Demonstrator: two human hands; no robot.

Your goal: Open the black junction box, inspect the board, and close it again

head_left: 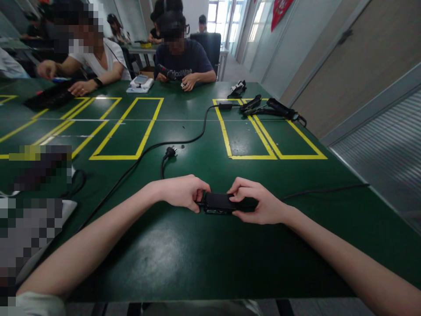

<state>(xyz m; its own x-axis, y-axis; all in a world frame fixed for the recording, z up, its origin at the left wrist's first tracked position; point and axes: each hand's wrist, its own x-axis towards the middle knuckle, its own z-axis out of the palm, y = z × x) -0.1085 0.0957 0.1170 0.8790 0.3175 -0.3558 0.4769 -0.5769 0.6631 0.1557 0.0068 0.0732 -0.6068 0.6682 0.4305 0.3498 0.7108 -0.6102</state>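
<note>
A black power adapter (pixel 217 201) is held level between my hands, near the front of the green table (pixel 158 272). Small light details show along its lower front edge. My right hand (pixel 259 199) grips its right end between thumb and fingers. At its left end, my left hand (pixel 184 193) pinches the connector of a black power cord (pixel 162 169); my fingers partly cover the joint, so I cannot tell how far in the connector sits. The cord's two-pin plug (pixel 170 152) lies just beyond my left hand. A thin black cable (pixel 325 191) trails off rightward.
Yellow tape rectangles (pixel 141 156) mark the table. A long black cable (pixel 158 145) runs to an inline box (pixel 225 106) and black tools (pixel 279 107) at the far right. Two people (pixel 186 59) work opposite, one beside a black tray (pixel 49 96). Blurred items (pixel 67 210) lie left.
</note>
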